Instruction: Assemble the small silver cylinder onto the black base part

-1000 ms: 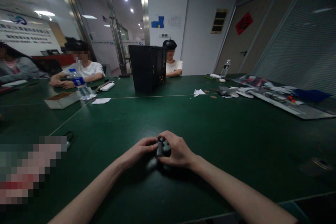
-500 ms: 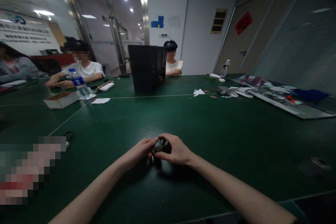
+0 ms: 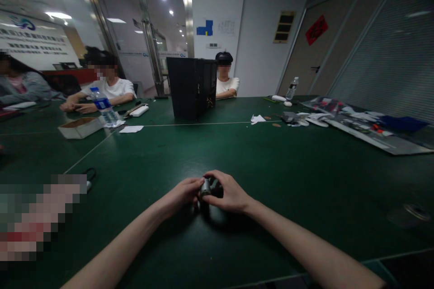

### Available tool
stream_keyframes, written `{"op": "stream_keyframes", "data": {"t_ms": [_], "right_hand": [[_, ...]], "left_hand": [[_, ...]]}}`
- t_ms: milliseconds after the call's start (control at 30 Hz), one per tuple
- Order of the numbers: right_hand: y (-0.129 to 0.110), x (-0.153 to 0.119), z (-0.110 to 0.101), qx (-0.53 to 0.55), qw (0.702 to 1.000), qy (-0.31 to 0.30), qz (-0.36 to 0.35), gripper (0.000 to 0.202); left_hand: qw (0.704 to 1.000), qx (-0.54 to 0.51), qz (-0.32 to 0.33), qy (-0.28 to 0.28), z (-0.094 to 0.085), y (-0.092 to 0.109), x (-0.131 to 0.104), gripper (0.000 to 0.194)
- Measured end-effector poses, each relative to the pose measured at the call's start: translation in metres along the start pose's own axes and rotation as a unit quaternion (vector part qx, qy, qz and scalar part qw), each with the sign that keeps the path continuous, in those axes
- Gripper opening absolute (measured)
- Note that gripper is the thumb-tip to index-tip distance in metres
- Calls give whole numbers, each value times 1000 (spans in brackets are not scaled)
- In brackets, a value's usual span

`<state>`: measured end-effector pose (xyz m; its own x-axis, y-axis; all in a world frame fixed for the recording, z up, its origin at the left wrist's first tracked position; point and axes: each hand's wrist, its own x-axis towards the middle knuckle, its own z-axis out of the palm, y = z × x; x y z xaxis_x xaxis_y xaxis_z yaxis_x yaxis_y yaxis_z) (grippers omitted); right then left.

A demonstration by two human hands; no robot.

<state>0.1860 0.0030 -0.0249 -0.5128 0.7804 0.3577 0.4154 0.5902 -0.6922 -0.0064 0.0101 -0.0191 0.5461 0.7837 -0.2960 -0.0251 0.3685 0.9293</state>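
Note:
A small dark and silvery metallic object is between my two hands, low over the green table. My left hand grips its left side, with the thumb on top and the other fingers partly hidden beneath. From the right, my right hand curls its thumb and forefinger around the object in a C shape. The fingertips of both hands nearly meet at it. Its lower part lies in shadow, and its exact kind cannot be made out.
A black computer case stands at the far side. Left of it are a water bottle and an open box. A cluttered board lies at right, with a round can nearer. Several people sit beyond the table.
The object between my hands has turned a little, and its silvery side now faces up more. Both hands stay nearly in place.

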Motion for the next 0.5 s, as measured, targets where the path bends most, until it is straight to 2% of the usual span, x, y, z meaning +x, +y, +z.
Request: {"op": "stream_keyframes", "data": {"t_ms": [200,367,500], "right_hand": [[0,0,-1,-81,994,27,-65,55],[1,-1,0,-109,992,27,-57,56],[2,-2,2,-107,992,33,-60,54]], "left_hand": [[1000,16,27,-1,-3,0,2,35],[993,114,36,13,-4,3,1,35],[992,110,57,2,-3,5,-1,35]]}}
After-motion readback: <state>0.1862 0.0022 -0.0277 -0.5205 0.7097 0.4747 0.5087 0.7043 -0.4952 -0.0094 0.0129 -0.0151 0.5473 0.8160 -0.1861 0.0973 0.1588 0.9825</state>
